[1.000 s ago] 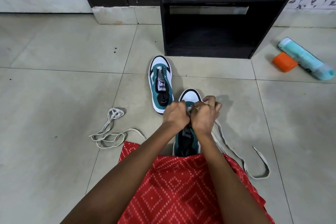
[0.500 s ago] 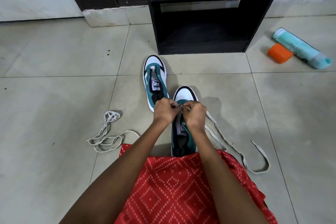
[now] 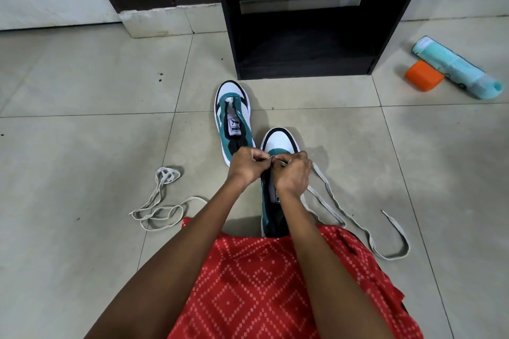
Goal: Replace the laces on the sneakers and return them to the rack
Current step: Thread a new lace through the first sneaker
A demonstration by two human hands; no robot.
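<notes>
Left hand (image 3: pixel 245 166) and right hand (image 3: pixel 293 175) pinch the lace (image 3: pixel 327 192) together over the near sneaker (image 3: pixel 278 140), toe pointing toward the rack (image 3: pixel 303 73).

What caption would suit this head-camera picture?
Left hand and right hand pinch a lace over the nearer sneaker; the other sneaker sits unlaced.

On the floor, the far sneaker (image 3: pixel 234 107), nearest the black rack (image 3: pixel 230 36), carried a white tongue label (image 3: pixel 235 126). It bore a black leaping-cat logo and the word "PUMA" in black capitals, upside down in the head view. The near sneaker (image 3: pixel 278 143) had a second label (image 3: pixel 277 198), also white, but only the edges of a few black letters showed, too few to read. Dark print on the teal bottle (image 3: pixel 454 69) was too small to read.
</notes>
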